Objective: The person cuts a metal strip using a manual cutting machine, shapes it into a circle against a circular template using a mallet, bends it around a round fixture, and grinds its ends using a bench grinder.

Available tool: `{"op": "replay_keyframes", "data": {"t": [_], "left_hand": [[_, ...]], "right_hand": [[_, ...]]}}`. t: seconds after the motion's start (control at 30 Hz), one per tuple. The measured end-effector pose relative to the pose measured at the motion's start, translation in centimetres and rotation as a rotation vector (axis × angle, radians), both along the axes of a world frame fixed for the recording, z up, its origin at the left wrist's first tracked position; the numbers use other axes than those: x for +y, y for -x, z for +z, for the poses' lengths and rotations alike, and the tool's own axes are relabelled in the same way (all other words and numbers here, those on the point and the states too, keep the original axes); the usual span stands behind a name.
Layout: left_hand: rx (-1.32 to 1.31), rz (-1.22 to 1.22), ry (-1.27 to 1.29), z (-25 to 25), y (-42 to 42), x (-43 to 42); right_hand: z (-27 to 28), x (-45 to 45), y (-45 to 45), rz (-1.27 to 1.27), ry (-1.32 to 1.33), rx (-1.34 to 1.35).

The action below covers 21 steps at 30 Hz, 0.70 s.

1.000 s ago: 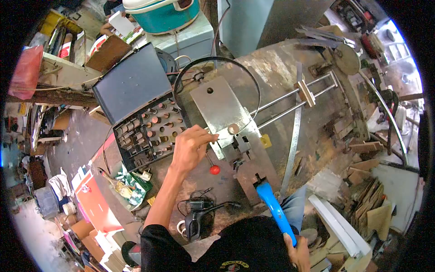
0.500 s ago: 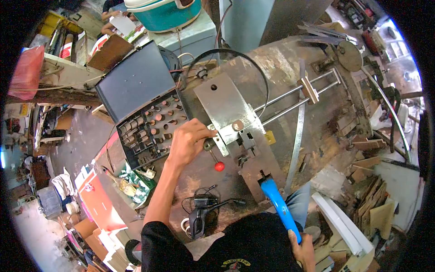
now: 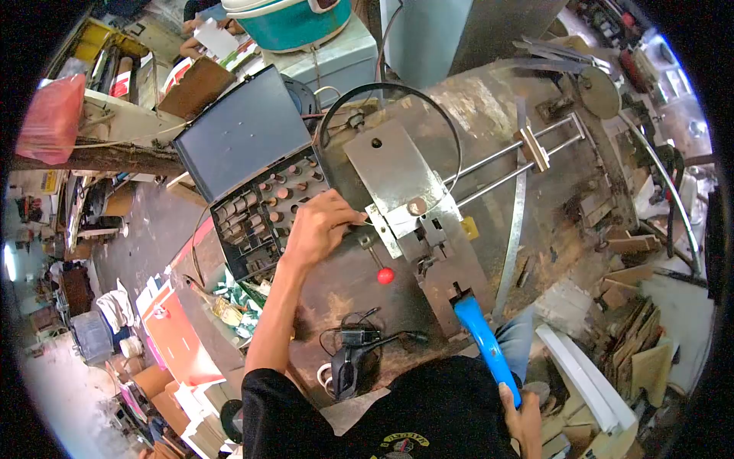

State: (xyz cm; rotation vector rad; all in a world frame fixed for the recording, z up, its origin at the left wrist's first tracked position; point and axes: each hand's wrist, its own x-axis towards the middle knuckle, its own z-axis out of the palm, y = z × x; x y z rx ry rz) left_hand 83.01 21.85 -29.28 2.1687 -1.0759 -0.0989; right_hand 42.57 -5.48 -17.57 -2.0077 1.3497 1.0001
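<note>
Fingers [image 3: 352, 218] of the left hand [image 3: 313, 228] pinch the thin band [image 3: 401, 86] — the right hand [image 3: 523, 417] grips the blue handle [image 3: 493, 353] (near its end).

From a single head-worn camera, a fisheye view faces forward and steeply down onto the bench [image 3: 562, 187], near enough to frame both the left hand [image 3: 317, 229] and right hand [image 3: 523, 417], with the wearer's black shirt [image 3: 428, 394] at bottom centre and a teal container [image 3: 302, 30] at the top edge.
</note>
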Motion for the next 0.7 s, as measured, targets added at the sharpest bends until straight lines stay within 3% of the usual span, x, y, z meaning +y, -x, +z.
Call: {"op": "replay_keyframes", "data": {"t": [0.1,0.2,0.3,0.43,0.57,0.7], "left_hand": [[0.043,-0.016,-0.005,0.1,-0.3,0.3],[-0.007,-0.074,-0.044,0.7,-0.7,0.3],[0.028,-0.098,-0.095,1.1,-1.6,0.7],[0.028,-0.133,-0.072,0.9,-2.7,0.7],[0.027,-0.118,-0.115,0.6,-3.1,0.8],[0.051,-0.145,-0.191,2.5,-3.3,0.6]], "right_hand": [[-0.9,0.2,1.1,0.041,0.06,-0.075],[1.5,0.7,-1.5,0.019,0.117,0.016],[2.9,0.7,-3.2,0.028,0.104,-0.055],[-0.4,0.4,-0.3,0.053,0.106,-0.262],[2.4,0.3,-2.0,0.03,0.031,-0.064],[1.5,0.6,-1.0,0.0,0.103,-0.208]]}}
